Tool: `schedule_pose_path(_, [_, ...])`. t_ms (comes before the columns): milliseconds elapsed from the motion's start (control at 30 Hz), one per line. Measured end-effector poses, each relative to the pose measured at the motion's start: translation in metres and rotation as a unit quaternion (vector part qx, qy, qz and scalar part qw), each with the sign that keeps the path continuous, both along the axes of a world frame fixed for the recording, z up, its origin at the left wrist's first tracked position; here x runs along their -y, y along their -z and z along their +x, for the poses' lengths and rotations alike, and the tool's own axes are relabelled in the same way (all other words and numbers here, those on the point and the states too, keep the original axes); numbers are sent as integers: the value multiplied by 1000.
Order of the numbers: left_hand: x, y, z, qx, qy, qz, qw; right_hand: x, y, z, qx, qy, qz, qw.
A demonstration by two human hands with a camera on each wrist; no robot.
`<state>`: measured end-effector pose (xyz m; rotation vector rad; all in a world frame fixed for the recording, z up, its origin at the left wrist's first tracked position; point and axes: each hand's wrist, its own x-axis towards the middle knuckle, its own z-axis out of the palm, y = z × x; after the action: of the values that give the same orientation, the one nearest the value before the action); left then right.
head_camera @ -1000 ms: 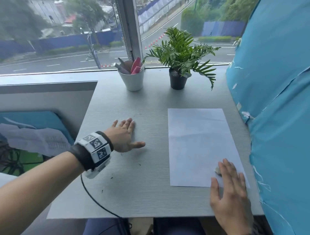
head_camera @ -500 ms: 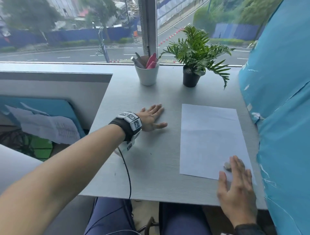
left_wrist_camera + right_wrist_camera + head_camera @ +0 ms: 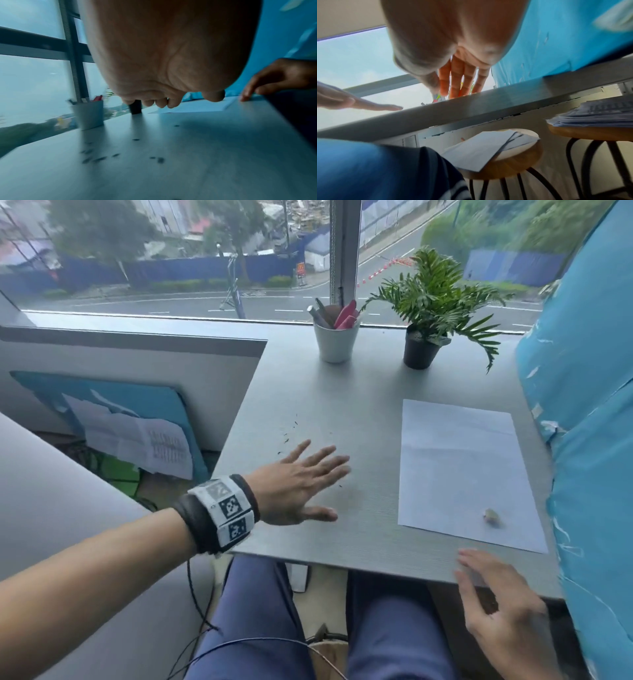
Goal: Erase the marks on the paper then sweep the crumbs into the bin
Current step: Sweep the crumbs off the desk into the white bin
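One paper (image 3: pixel 459 467), one eraser (image 3: pixel 492 517), one pen cup (image 3: pixel 335 344), one potted plant (image 3: pixel 430 313), two stools (image 3: pixel 508 161), many crumbs (image 3: pixel 289 433).

The white rectangular sheet of paper (image 3: pixel 462 470) lies flat on the right side of the grey desk (image 3: pixel 342 405), its near edge close to the desk's front edge, a faint crease across its upper part; no marks can be made out on it; a small pale, rounded eraser (image 3: pixel 492 516) rests on its near right corner; tiny dark eraser crumbs (image 3: pixel 289 433) lie scattered on the desk well left of the paper.
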<state>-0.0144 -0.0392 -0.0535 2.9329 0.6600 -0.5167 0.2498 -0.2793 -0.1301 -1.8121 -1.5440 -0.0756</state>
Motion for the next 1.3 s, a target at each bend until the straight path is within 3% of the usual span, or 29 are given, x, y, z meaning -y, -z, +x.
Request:
schedule_pose_path(100, [33, 25, 13, -3, 126, -3, 992, 12, 5, 2, -15, -41, -39, 998])
schedule_pose_path(200, [30, 39, 12, -3, 157, -4, 988, 18, 1, 8, -54, -63, -79, 993])
schedule_pose_path(267, [8, 38, 3, -17, 118, 14, 993, 19, -1, 9, -72, -65, -94, 991])
schedule_pose_path(367, [-31, 35, -12, -54, -7, 48, 997, 21, -1, 9, -84, -56, -98, 990])
schedule_pose_path(500, [-59, 22, -6, -61, -151, 70, 984, 23, -1, 7, -92, -48, -108, 989])
schedule_pose_path(733, [-56, 31, 61, -47, -79, -9, 996, 22, -7, 7, -99, -65, -104, 988])
schedule_pose_path(900, [-66, 36, 23, -49, -127, -4, 991, 23, -4, 7, -114, -58, -97, 987])
schedule_pose_path(1067, [-55, 18, -23, -72, -151, 10, 986, 23, -4, 3, -118, -52, -95, 987])
schedule_pose_path(1200, [-31, 2, -52, -15, -96, 34, 995, 24, -6, 4, -110, -51, -110, 986])
schedule_pose_path(1300, [0, 4, -75, 5, 65, 24, 998, 24, -9, 2, -109, -41, -120, 986])
